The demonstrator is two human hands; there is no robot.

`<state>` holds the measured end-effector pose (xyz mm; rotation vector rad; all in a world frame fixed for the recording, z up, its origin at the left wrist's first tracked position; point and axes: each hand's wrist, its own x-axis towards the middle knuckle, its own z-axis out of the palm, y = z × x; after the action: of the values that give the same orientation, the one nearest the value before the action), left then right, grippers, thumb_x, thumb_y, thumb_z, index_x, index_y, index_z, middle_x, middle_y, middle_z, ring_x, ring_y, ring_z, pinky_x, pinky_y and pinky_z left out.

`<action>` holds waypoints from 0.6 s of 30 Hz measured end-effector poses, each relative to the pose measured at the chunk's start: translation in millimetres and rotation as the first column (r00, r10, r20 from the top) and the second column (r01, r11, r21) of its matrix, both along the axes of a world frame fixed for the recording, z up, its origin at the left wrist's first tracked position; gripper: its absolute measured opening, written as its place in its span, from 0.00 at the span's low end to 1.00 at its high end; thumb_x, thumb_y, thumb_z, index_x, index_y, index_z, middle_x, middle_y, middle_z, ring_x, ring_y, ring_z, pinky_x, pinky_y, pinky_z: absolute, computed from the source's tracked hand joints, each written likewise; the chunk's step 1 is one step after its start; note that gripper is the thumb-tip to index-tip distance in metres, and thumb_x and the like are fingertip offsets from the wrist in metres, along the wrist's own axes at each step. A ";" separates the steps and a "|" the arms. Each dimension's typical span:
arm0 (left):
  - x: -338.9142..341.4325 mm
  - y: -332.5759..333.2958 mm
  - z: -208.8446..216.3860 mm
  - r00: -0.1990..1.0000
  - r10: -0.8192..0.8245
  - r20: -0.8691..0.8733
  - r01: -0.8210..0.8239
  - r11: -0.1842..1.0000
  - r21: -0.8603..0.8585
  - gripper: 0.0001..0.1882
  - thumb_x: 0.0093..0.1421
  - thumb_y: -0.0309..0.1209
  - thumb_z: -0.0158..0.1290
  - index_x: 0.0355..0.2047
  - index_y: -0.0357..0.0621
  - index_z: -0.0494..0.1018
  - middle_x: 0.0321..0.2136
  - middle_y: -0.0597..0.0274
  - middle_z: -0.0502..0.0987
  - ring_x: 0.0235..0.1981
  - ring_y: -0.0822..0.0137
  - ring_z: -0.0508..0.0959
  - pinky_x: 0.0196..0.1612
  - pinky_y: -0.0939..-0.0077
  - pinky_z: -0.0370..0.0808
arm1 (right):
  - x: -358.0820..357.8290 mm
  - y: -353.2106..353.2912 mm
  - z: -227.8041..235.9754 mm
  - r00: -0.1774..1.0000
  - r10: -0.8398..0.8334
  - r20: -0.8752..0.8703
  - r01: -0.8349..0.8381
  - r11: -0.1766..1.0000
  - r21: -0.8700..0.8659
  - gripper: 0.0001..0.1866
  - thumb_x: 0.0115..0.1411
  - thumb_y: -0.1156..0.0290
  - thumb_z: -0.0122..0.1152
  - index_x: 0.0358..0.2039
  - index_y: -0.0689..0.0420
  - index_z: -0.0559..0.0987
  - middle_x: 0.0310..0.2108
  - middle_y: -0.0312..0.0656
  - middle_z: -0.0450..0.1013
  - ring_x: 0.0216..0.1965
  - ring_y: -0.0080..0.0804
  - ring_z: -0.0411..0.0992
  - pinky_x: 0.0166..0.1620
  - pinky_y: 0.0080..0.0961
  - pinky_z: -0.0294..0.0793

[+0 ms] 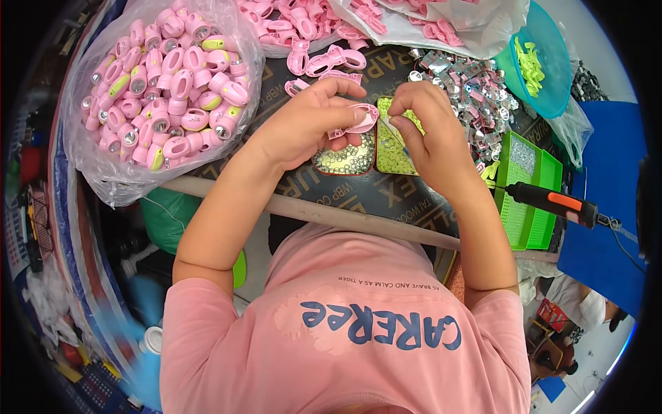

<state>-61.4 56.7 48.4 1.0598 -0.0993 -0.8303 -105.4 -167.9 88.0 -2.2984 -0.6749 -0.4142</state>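
Pink plastic part (360, 119) is sitting in the left hand (310, 124), pinched between thumb and curled fingers, held just above the dark work board (386, 193). Right hand (431, 131) is closing its fingertips on a thin pale tool (392, 132), whose tip is meeting the edge of the pink part. Directly beneath the hands two small trays are lying side by side and touching: one (345, 162) holding small metallic rings, the other (389, 155) holding green pieces. Clear bag (103, 159) of assembled pink-and-yellow pieces is resting to the person's left. Loose pink parts (324, 62) are lying beyond the hands, and a pile of silvery metal pieces (469, 90) is spreading to the right. Green baskets (527, 186) and a black-and-orange handled tool (552, 201) are lying further right.
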 end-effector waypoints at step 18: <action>-10.7 3.1 4.0 0.977 0.096 0.188 -0.088 0.995 -0.052 0.22 0.69 0.24 0.54 0.63 0.41 0.68 0.44 0.65 0.78 0.34 0.79 0.77 0.34 0.80 0.75 | -22.7 8.2 8.0 0.793 0.342 -0.504 -0.222 0.933 0.283 0.07 0.58 0.81 0.65 0.36 0.60 0.77 0.32 0.44 0.74 0.34 0.40 0.74 0.40 0.31 0.74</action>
<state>-72.1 59.8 52.4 1.0928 -0.2274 -0.6396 -128.2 -159.7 96.1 -1.9291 -0.6280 0.3043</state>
